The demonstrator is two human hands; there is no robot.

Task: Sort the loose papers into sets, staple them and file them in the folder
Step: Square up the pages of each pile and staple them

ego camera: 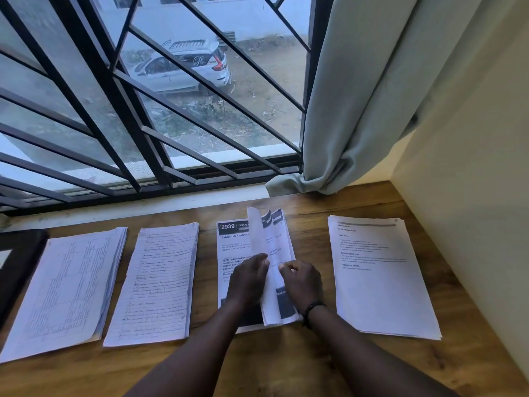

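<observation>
Fingers of the left hand (248,277) and right hand (300,282) pinch lifted sheets of the printed stack (229,253), third from the left on the wooden desk (286,368); the raised pages stand curled between both hands while the bottom sheet (headed "2939") lies flat. A dark band (312,308) circles the right wrist. Just right lies a typed stack (380,276), apart from the others. To the left sit a handwritten stack (160,282) and a stack of ruled tables (65,287). A dark folder (17,262) lies at the far left edge. Behind, a barred window (143,110) and a curtain (357,96).
</observation>
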